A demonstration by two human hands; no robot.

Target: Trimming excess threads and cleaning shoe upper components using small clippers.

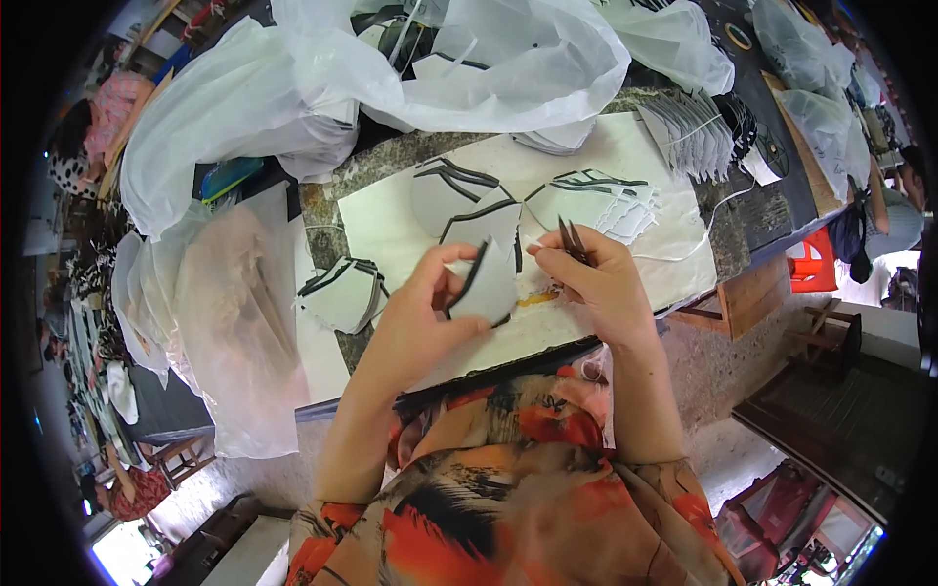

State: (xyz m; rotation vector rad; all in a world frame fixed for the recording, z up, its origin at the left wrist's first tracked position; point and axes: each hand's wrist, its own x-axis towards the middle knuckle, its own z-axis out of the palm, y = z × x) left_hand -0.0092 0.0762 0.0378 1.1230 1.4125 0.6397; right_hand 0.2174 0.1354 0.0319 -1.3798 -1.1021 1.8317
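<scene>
My left hand (410,317) holds a curved white fabric piece (490,285) with black edging by its left side, thumb below and fingers above. In my right hand (611,288) sits a small pair of dark thread snips (575,242), blades pointing away from me. The thumb and forefinger of that hand also pinch a tiny pale bit (533,247), too small to name. Just beyond my hands lie more black-edged pieces (430,207). A fanned stack of such pieces (586,213) rests beyond my right hand, and another stack (342,301) lies left of my left hand.
A white sheet (679,215) covers the work board. Large translucent plastic bags (518,93) crowd the far side, and another bag (239,342) hangs over the left edge. Tied grey pieces (689,137) stand far right. A red plastic stool (811,262) is beyond the table. Other people sit nearby.
</scene>
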